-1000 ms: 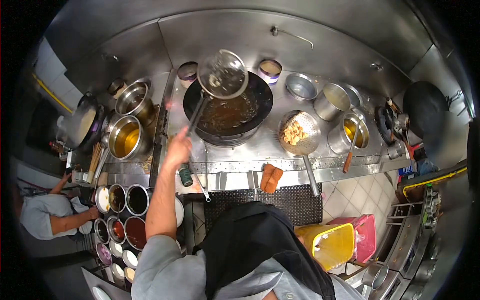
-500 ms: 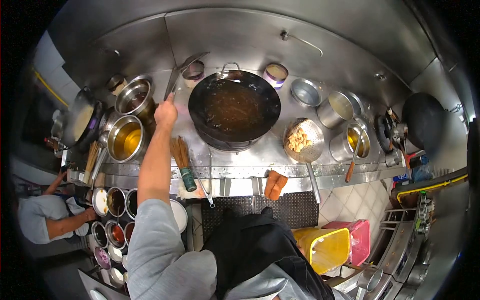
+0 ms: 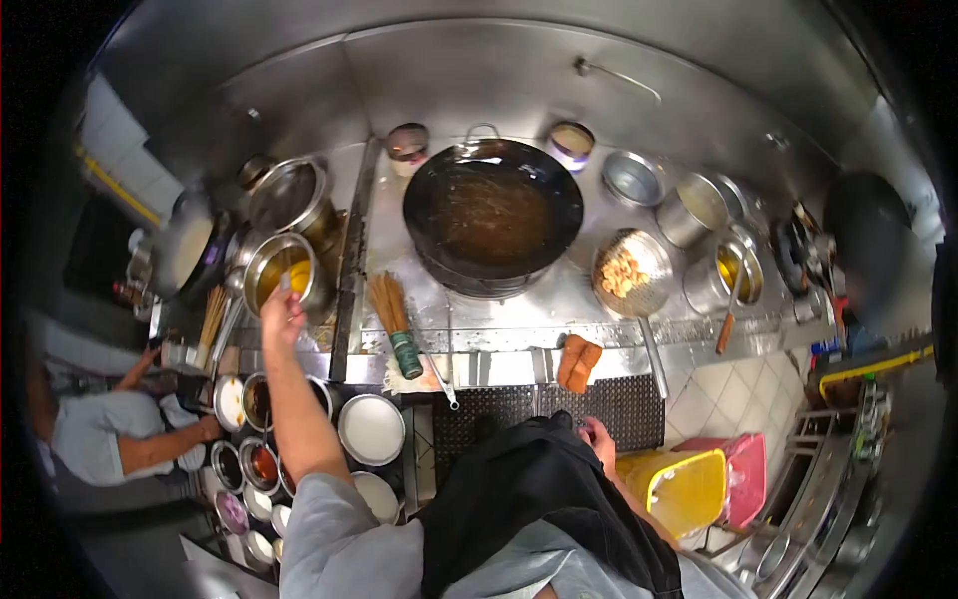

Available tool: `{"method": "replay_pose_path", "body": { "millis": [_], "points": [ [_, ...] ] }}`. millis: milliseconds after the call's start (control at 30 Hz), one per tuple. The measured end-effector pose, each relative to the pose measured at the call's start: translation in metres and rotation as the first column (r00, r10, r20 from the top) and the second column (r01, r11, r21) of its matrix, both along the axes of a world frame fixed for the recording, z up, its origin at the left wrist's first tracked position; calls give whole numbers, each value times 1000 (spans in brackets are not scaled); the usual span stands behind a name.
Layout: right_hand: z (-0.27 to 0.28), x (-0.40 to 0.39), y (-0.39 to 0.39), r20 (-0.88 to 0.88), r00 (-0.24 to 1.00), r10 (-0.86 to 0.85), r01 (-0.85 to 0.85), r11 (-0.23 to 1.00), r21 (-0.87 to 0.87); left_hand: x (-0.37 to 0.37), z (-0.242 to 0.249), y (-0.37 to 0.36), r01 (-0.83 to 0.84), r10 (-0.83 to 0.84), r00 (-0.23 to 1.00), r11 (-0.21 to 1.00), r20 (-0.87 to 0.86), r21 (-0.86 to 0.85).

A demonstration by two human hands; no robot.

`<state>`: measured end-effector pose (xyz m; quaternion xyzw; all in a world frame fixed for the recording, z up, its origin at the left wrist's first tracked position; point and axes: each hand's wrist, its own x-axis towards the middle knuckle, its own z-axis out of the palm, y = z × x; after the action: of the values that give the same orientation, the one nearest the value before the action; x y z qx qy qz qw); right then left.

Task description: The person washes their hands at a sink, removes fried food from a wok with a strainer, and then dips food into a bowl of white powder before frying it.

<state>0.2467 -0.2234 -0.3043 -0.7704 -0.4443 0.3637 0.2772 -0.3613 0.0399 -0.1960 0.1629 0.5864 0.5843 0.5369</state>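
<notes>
My left hand (image 3: 282, 314) is closed around the handle of a long metal cooking tool (image 3: 284, 283). The hand is at the near rim of a steel pot of yellow oil (image 3: 261, 272); behind it stands another steel pot (image 3: 321, 222). The tool's head is blurred against the pots. Low by the black apron (image 3: 499, 489), my right hand (image 3: 599, 439) shows curled fingers, and I cannot tell what is in them. A large black wok (image 3: 429, 240) with brownish liquid sits on the range. Beside the left forearm lies a bamboo brush (image 3: 387, 299) with a green-wrapped handle.
A perforated strainer (image 3: 644, 270) holds fried pieces at the right, near a steel oil pot (image 3: 704, 285). Folded brown cloth (image 3: 579, 363) lies on the front edge. Yellow (image 3: 714, 484) and pink (image 3: 751, 484) bins stand below. Another person (image 3: 100, 434) is at far left, beside several sauce containers.
My left hand has drawn the tool back and left, from beside the wok to the oil pot. My right hand has come into view by the apron. The view has shifted slightly.
</notes>
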Motion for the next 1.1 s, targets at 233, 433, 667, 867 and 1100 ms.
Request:
{"method": "replay_pose_path", "body": {
  "millis": [233,433,667,867,1100],
  "points": [
    [-81,40,-4,-596,674,-436,225,890,-397,2,23,-20,-242,75,696,961,-714,-135],
    [-171,60,73,-606,453,-654,419,756,-503,152,28,-90,136,366,174,910,-914,391],
    [-281,11,155,-803,-350,-483,613,530,-586,245,-153,-146,468,-522,123,781,-844,-415],
    [-322,-13,177,-725,-525,-446,564,455,-689,285,-159,-111,121,-676,272,730,-685,-672],
    [-336,-17,165,-691,-570,-444,547,421,-723,315,-152,-92,18,-607,520,712,-602,-702]
  ]
}}
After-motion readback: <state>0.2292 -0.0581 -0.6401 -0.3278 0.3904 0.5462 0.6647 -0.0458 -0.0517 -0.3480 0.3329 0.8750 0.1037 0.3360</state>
